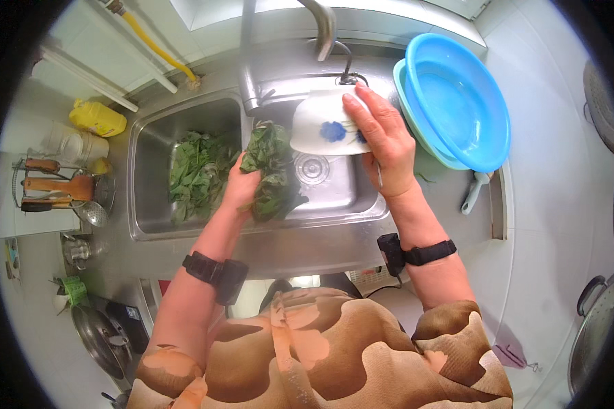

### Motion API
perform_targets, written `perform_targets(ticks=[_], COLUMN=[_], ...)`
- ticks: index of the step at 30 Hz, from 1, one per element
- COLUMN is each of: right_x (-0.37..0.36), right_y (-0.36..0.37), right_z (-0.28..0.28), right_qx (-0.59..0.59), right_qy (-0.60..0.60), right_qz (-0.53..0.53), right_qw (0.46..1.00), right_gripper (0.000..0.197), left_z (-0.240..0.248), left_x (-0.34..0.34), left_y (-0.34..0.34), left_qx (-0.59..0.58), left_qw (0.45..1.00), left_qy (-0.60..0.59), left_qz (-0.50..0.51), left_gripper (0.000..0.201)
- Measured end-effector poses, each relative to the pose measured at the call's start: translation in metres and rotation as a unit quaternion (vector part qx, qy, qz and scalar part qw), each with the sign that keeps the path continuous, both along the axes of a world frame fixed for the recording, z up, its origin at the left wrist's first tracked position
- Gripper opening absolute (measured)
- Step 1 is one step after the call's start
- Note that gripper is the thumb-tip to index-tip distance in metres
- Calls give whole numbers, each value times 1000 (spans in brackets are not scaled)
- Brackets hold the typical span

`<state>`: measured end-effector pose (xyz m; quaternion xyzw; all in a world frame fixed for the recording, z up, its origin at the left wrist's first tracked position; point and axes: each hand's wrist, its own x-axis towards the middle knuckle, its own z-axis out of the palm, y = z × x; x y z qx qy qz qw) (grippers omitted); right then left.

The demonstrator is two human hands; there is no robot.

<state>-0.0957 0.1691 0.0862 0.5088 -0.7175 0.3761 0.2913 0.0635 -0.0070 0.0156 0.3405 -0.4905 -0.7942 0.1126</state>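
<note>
My left hand (241,183) is closed around a bunch of dark green leafy greens (269,153), held over the divider and the right basin of a steel double sink (135,184). A loose heap of the same greens (196,170) lies in the left basin. Over the right basin, my right hand (389,140) grips a white bowl (314,123) with blue flowers on its side. The bowl is tilted toward the greens, and its inside is hidden. A thin pale stick-like piece (379,174) shows below my right fingers; its kind is unclear.
A faucet (250,95) stands between the basins, with a second curved spout (326,34) beside it. Stacked blue basins (457,102) lean at the right, near a grey-handled tool (473,193). At the left are a yellow bottle (98,118) and a utensil rack (58,185).
</note>
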Motion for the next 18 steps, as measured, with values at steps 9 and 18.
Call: perform_targets(ticks=[9, 18], right_x=[12, 36], right_y=[19, 110], right_z=[-30, -66], right_qx=[70, -155], right_qy=[-48, -465], right_qz=[-71, -216], right_qw=[994, 845], right_gripper=[49, 39], left_z=[8, 7], left_x=[0, -21], left_y=[2, 5], left_qx=[-12, -14], left_qw=[999, 997], left_qy=[5, 26], left_qz=[-37, -77], left_gripper=[32, 29])
